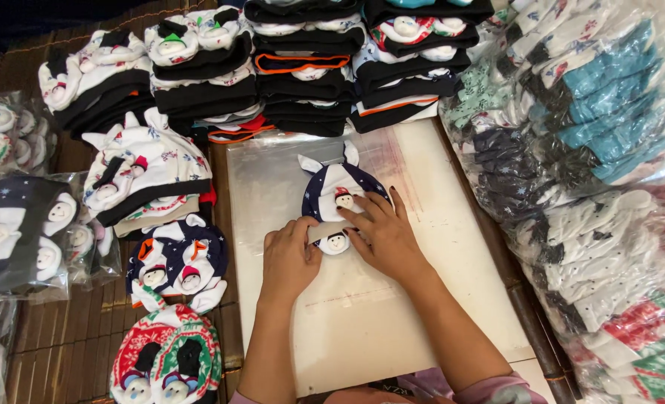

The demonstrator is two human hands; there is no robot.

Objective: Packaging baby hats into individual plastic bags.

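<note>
Open run of clear plastic sheet (pixel 422 299) below and right of both hands; nothing on it. Far edge walled by stacked hats (pixel 310 75). Right flank crowded with bagged hats (pixel 594 187). Left side hemmed by loose hat piles (pixel 175 262).

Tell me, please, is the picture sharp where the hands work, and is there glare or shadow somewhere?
Head view: the left hand and right hand on the navy snowman hat look sharp; soft glare lies on the clear plastic sheet and on the bagged hats at the right; the top left corner is dark.
</note>
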